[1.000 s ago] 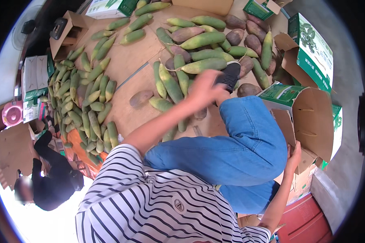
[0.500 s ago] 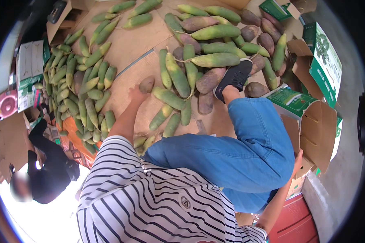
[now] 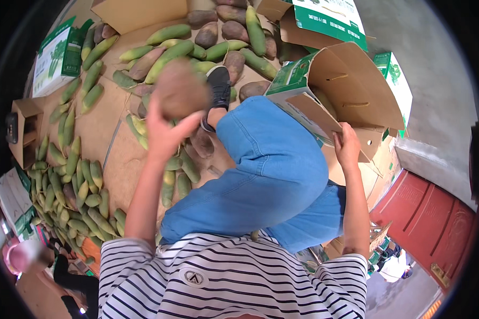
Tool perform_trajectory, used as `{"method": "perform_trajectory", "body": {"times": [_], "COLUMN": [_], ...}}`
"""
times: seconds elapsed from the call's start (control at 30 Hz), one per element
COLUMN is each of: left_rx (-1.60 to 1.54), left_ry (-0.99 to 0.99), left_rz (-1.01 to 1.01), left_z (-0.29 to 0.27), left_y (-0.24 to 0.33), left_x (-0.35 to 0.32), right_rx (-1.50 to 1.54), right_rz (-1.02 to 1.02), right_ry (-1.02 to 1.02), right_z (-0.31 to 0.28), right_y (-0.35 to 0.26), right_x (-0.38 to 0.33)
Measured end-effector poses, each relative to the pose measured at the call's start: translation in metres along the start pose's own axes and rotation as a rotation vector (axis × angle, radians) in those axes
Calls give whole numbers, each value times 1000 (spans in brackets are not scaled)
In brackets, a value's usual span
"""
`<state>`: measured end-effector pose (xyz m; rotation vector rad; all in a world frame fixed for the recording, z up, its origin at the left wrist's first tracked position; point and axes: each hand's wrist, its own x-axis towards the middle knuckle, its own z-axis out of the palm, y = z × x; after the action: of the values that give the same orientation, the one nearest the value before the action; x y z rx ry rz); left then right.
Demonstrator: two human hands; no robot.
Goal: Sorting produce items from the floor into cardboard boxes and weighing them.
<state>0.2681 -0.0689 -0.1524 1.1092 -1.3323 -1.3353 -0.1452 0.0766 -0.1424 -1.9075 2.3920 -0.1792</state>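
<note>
- Brown fruit (image 3: 181, 89) is up in the air, cupped from below in the left hand (image 3: 165, 132), fingers wrapped round its underside, lifted clear of the heap on the floor.
- It looks rounder and darker than the long green fruits (image 3: 170, 53) lying all about on the flattened cardboard (image 3: 98, 127), far and left.
- Right hand (image 3: 347, 149) is over on the right, clamped on the edge of a flap of the open carton (image 3: 351, 87), holding it tilted with its mouth towards the person.
- The carton sits just right of the raised knee in blue jeans (image 3: 271, 159); a black shoe (image 3: 218, 87) is planted among the fruit beyond it.
- To carry this well, I'd say keep the palm under the fruit and the fingers spread, not pinching: a soft brown one would likely bruise under fingertip pressure.
- The path to the carton crosses over the knee, so lift high enough to clear it and keep the flap pinned back so the opening stays wide.
- Lowering it in rather than dropping seems wise; how full the box is I cannot tell from here.
- More green fruit is banked up near left (image 3: 74, 191), beside another person in dark clothes (image 3: 69, 276) low down at the left edge.
</note>
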Motion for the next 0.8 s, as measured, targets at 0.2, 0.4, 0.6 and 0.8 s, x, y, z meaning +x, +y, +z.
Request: {"method": "perform_trajectory", "body": {"times": [0.2, 0.4, 0.6, 0.8], "left_rx": [162, 299, 1164, 1343], "left_ry": [-365, -431, -109, -208], "left_rz": [623, 407, 218, -186], "left_z": [184, 169, -10, -55], "left_y": [87, 54, -137, -186], "left_x": [63, 62, 76, 41], "right_rx": [60, 38, 42, 51], "right_rz": [-24, -61, -72, -92], "right_ry": [-9, 10, 46, 0], "right_z": [0, -2, -6, -6], "right_y": [1, 8, -2, -6], "right_x": [2, -3, 0, -12]}}
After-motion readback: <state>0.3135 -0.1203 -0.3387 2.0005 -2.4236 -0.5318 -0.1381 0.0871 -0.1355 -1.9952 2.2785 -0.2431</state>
